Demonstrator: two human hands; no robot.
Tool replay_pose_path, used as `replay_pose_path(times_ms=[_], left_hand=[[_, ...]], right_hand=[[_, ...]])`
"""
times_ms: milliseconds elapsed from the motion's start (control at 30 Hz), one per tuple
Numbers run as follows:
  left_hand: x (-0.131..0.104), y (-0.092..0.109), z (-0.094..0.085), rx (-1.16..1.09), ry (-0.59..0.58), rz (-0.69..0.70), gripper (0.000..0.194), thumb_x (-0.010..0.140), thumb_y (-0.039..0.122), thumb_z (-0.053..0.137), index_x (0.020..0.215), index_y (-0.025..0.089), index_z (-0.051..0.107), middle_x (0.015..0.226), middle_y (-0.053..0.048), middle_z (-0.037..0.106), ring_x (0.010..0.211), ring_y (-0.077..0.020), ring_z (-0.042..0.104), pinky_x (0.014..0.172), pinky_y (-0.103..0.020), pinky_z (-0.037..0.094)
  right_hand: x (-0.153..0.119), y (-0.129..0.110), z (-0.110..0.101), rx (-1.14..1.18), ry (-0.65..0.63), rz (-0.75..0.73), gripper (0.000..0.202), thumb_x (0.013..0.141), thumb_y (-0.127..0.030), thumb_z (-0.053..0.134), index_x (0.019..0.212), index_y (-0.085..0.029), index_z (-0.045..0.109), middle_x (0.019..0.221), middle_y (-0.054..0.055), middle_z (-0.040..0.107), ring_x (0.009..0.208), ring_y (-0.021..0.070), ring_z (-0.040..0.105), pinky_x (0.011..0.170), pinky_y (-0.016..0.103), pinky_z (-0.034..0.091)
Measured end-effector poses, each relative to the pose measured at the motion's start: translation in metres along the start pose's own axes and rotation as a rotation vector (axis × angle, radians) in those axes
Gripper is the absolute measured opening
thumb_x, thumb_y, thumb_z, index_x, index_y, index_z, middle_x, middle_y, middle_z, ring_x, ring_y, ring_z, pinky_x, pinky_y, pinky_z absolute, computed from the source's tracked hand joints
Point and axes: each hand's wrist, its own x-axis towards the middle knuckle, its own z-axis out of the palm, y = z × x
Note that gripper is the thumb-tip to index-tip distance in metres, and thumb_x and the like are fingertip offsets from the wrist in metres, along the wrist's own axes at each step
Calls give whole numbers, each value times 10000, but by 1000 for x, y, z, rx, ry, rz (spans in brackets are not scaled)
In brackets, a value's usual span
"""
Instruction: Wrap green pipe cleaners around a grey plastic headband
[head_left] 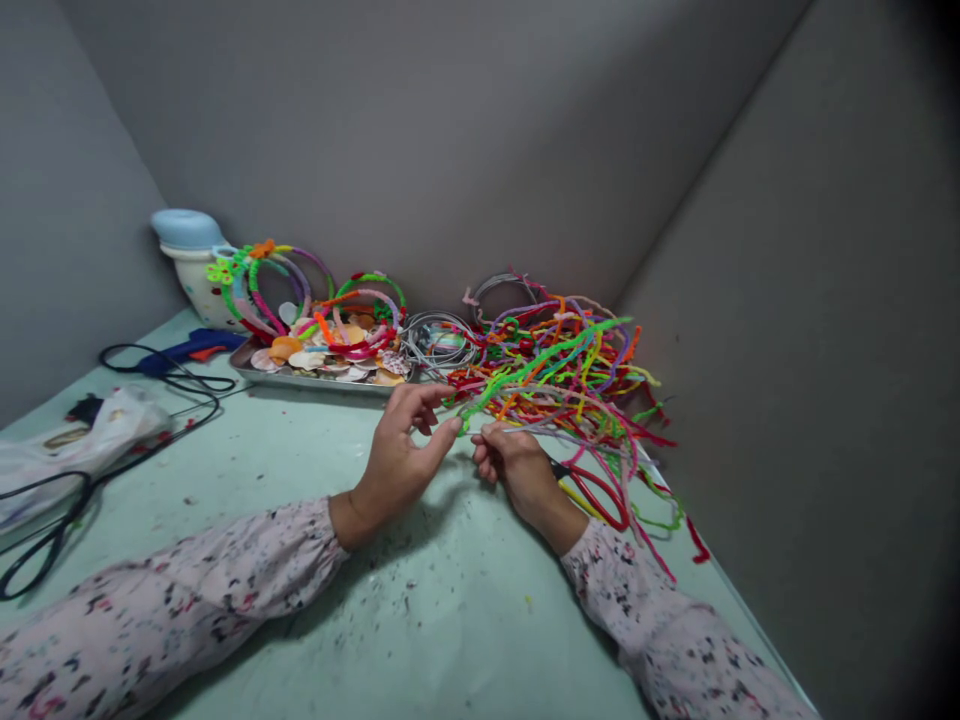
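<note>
Our right hand [521, 470] pinches the thin grey wire-like strand [472, 433] near its tip, probably our best control, our left hand [401, 440] spread beside the fuzzy bright-green pipe cleaner [525, 370] slanting toward two o'clock.

No text, label, brand, number or sign could be read.
</note>
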Motion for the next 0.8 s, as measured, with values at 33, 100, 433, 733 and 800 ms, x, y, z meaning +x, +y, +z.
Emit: replay_pose_path(times_ms=[33,100,433,733,800], left_hand=[[1,4,0,5,-9,21,302,790,210,629,1091,201,612,936,-34,518,756,-123,509,708,-263,447],[1,10,0,5,0,62,332,760,202,673,1089,212,633,915,-28,524,751,-122,498,686,-255,439],[1,16,-2,-102,55,71,181,838,206,602,985,225,707,923,-40,601,880,-150,545,729,-261,438],[1,14,-1,-73,44,84,189,807,170,623,991,197,652,896,-27,577,759,-121,533,674,-247,442],[0,14,-1,-67,35,86,246,784,167,645,1026,197,616,923,-24,556,735,-112,526,675,-248,452]], right_hand=[[0,0,1,-19,1,5,247,763,-370,584,715,-130,611,551,-11,585,406,67,496,371,173,334],[-1,-1,2,-48,9,6,249,768,-375,575,712,-134,603,551,-12,586,403,67,498,372,173,341],[-1,-4,2,-85,-6,30,276,780,-387,554,744,-121,619,563,4,605,406,71,510,372,175,357],[-4,-7,7,-129,31,65,262,794,-373,534,728,-130,605,551,-4,591,407,73,507,379,177,360],[-4,-6,8,-134,29,53,257,791,-373,540,720,-133,600,555,-4,591,409,76,511,376,179,356]])
